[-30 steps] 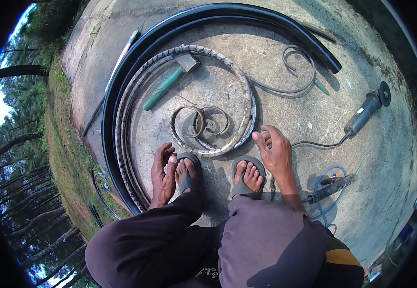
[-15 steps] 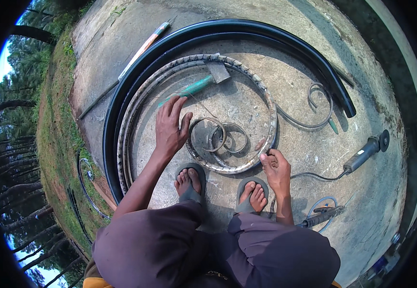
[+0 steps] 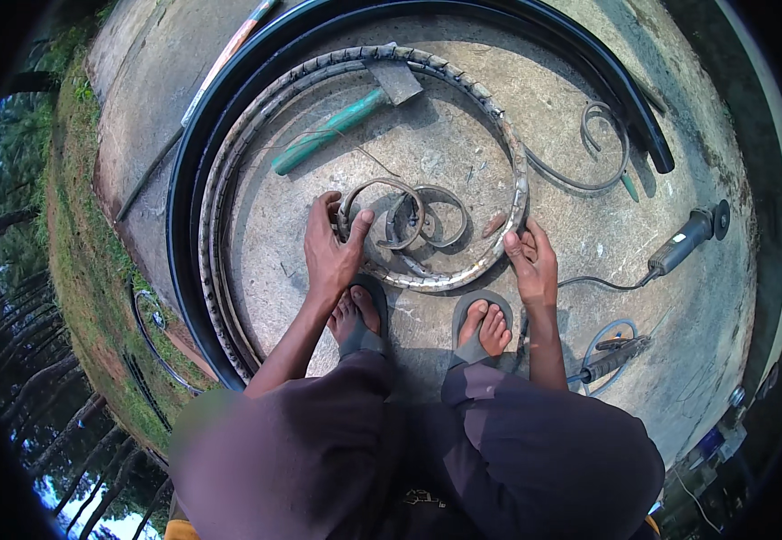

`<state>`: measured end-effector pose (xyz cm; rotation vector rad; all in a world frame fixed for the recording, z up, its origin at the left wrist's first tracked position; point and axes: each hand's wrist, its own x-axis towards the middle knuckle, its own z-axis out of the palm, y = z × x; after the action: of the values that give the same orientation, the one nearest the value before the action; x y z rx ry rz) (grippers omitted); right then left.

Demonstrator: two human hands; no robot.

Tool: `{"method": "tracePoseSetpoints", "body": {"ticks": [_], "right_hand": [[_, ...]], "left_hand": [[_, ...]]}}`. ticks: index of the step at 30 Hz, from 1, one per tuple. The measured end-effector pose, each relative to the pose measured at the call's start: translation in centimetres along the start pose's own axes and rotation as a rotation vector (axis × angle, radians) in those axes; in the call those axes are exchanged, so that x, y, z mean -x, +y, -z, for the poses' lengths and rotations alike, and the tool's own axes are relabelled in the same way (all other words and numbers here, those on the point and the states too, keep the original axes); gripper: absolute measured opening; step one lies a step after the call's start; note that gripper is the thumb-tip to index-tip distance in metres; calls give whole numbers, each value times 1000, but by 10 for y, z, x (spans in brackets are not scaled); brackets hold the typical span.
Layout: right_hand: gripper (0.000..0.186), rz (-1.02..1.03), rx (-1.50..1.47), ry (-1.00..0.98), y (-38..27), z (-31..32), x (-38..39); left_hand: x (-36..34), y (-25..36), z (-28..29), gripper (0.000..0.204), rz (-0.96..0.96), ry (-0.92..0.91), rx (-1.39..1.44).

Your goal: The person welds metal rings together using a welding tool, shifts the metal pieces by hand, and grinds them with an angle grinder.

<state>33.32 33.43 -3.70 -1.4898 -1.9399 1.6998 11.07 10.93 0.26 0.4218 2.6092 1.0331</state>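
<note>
A large coiled hoop of notched, rusty metal strip (image 3: 519, 171) lies on the concrete, its inner end curling near my feet. My right hand (image 3: 536, 267) pinches the hoop's right side between thumb and fingers. On the left, my left hand (image 3: 330, 256) has its thumb and fingers apart, beside the small curled metal strip (image 3: 380, 183); whether it touches the strip is unclear. A second small curl (image 3: 452, 236) overlaps the first. Inside the hoop rests a hammer (image 3: 332, 132) with a green handle and a blocky grey metal head, a thin wire across its handle.
A thick black curved channel (image 3: 184, 216) arcs around the hoop's left and far sides. To the right are an angle grinder (image 3: 684, 241) with its cord, a curled rod (image 3: 580, 184) and a dark-handled tool (image 3: 609, 362) with blue cable. My sandalled feet (image 3: 484, 326) stand close to the hoop.
My left hand has come down and nearer, from beside the hammer handle to the small curls. The right hand stays at the hoop's right side. The view has shifted, too.
</note>
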Motion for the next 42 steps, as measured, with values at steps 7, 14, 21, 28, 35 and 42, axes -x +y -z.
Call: {"method": "tracePoseSetpoints", "body": {"ticks": [7, 14, 21, 28, 35, 42], "right_hand": [[66, -62, -56, -199, -32, 9, -7], [67, -79, -9, -221, -31, 11, -10], [75, 38, 201, -6, -50, 8, 13], [31, 32, 17, -193, -58, -10, 32], [24, 37, 98, -168, -62, -9, 38], [19, 94, -77, -108, -76, -9, 49]], "left_hand": [[10, -11, -12, 53, 506, -189, 768], [11, -19, -30, 50, 420, -77, 635], [-26, -1, 18, 40, -152, 239, -83], [-129, 27, 20, 46, -570, -16, -655], [-143, 20, -3, 32, -522, -131, -507], [-145, 18, -19, 35, -653, -92, -230]]}}
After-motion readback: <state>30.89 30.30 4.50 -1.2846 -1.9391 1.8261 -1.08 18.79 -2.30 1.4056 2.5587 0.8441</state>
